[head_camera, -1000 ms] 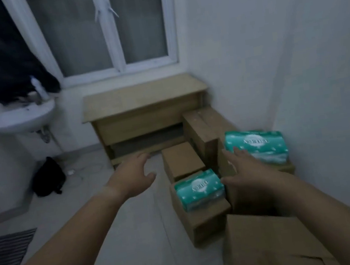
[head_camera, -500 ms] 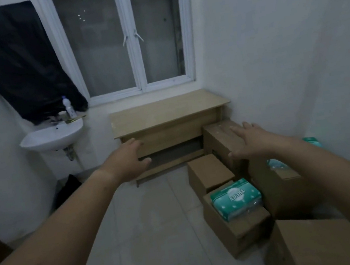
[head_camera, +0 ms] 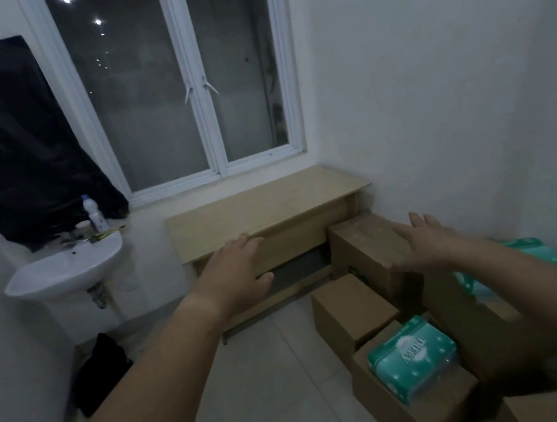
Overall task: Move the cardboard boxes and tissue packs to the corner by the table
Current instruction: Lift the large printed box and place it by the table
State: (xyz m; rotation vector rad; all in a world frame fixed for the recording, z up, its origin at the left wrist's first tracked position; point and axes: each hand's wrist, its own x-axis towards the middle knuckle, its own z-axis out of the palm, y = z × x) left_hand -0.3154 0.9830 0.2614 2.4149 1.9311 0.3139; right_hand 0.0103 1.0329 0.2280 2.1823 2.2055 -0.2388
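Both hands, left hand (head_camera: 234, 277) and right hand (head_camera: 426, 244), have been raised empty and spread apart, likely releasing stacked cardboard boxes (head_camera: 365, 248) beside the table (head_camera: 261, 202).

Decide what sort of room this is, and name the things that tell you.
Probably a small utility or wash room used for storage: a wall-mounted sink, a plain wooden table under the window, and cardboard boxes stacked on the tiled floor.

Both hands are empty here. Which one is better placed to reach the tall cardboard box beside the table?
Right. The right hand hangs open over the tall cardboard box by the wall, while the left hand is open in front of the table, farther from the boxes.
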